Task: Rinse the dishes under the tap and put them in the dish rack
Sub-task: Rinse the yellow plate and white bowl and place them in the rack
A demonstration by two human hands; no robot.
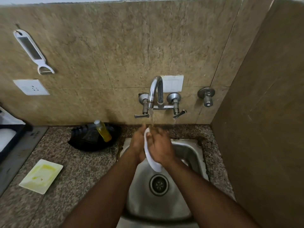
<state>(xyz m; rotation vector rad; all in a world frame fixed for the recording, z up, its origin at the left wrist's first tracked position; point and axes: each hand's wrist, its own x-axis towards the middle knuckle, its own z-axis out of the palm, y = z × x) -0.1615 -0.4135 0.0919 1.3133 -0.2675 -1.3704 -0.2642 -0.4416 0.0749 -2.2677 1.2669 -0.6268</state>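
A white plate (153, 163) stands on edge over the steel sink (190, 153), under the running tap (155, 91). Water falls onto its upper rim. My left hand (137, 143) holds the plate from its left side, fingers up behind it. My right hand (160, 148) lies against the plate's right face, fingers spread over it. A second dish, a square white plate (41, 176) smeared with yellow, lies flat on the granite counter at the left.
A black tray (79, 142) with a yellow liquid bottle (103, 130) sits on the counter behind the sink's left corner. A dark rack edge (9, 140) shows at far left. A peeler (32, 50) hangs on the tiled wall. A side wall closes the right.
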